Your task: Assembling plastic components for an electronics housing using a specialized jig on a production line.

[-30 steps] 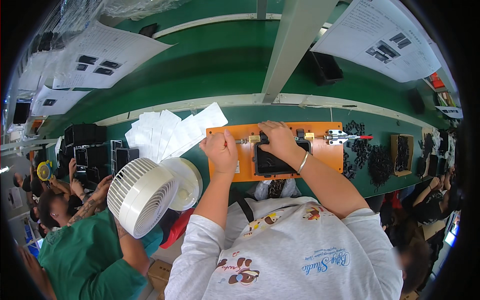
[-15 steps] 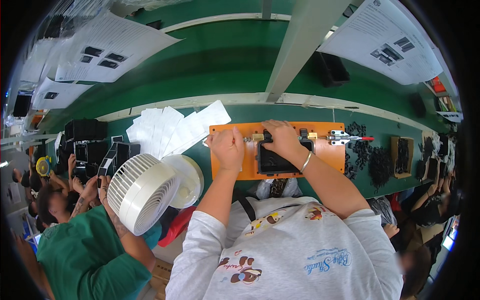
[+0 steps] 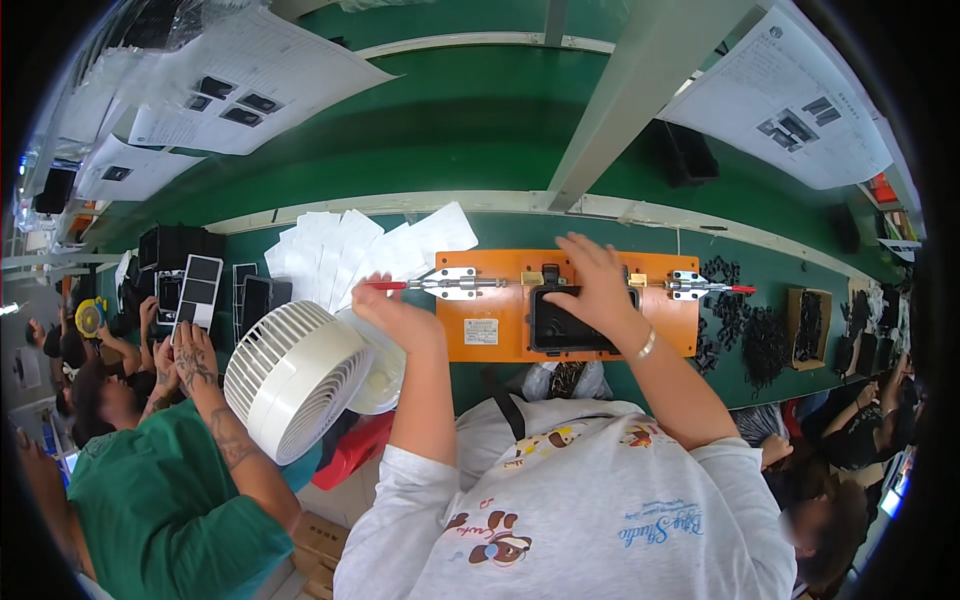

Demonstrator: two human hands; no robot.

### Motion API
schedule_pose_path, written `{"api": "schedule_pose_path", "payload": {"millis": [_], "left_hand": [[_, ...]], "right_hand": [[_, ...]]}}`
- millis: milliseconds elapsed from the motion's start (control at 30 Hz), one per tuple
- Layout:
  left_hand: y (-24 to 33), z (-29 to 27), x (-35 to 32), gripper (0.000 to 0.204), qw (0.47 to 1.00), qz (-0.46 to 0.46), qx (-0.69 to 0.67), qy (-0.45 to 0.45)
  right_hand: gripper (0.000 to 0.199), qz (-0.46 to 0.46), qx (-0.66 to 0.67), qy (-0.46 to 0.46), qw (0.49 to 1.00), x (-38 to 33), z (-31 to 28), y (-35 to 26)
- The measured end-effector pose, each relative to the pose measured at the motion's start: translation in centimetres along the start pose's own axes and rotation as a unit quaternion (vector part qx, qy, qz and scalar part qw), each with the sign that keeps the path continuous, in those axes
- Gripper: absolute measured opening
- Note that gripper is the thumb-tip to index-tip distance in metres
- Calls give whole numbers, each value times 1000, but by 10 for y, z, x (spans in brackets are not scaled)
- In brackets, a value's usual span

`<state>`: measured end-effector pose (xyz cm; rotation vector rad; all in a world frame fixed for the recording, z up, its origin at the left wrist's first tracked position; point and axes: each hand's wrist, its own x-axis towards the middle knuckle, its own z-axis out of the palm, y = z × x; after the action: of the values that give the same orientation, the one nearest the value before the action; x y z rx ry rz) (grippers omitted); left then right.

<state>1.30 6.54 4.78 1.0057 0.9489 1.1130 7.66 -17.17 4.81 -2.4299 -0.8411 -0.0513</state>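
Note:
An orange fixture board (image 3: 480, 350) lies on the green bench in front of me, with a black plastic case (image 3: 570, 322) set in its middle. My left hand (image 3: 400, 322) is closed around the red handle (image 3: 387, 285) of the left toggle clamp (image 3: 458, 284), which reaches past the board's left edge. Over the case's right part hovers my right hand (image 3: 603, 292), its fingers apart and nothing in them. A second toggle clamp (image 3: 688, 286), also red-handled, sits at the board's right end. Between the clamps, a small black piece (image 3: 551, 274) stands at the case's far edge.
A white fan (image 3: 295, 375) stands close to my left forearm, with white paper sheets (image 3: 330, 250) behind it. Small black parts (image 3: 765, 345) and an open cardboard box (image 3: 806, 325) lie to the right. A co-worker in a green shirt (image 3: 185, 490) handles a panel (image 3: 198, 292) at left.
My left hand has moved left with the clamp handle, uncovering the clamp and a label on the board. The right hand has come off the case's far edge, fingers spreading.

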Motion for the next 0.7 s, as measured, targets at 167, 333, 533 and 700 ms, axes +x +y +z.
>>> {"api": "schedule_pose_path", "payload": {"millis": [167,333,533,700], "left_hand": [[-54,-72,-55,37,956,-90,196,-197],[-24,-37,-104,38,653,155,532,-515],[-19,-24,-92,23,702,73,432,-561],[60,-10,-121,29,784,222,194,-547]], "right_hand": [[47,211,-14,61,976,-65,-31,22],[33,231,-29,52,971,-88,-16,43],[24,372,251,40,893,-86,-33,47],[24,297,553,102,772,-77,-87,28]]}}
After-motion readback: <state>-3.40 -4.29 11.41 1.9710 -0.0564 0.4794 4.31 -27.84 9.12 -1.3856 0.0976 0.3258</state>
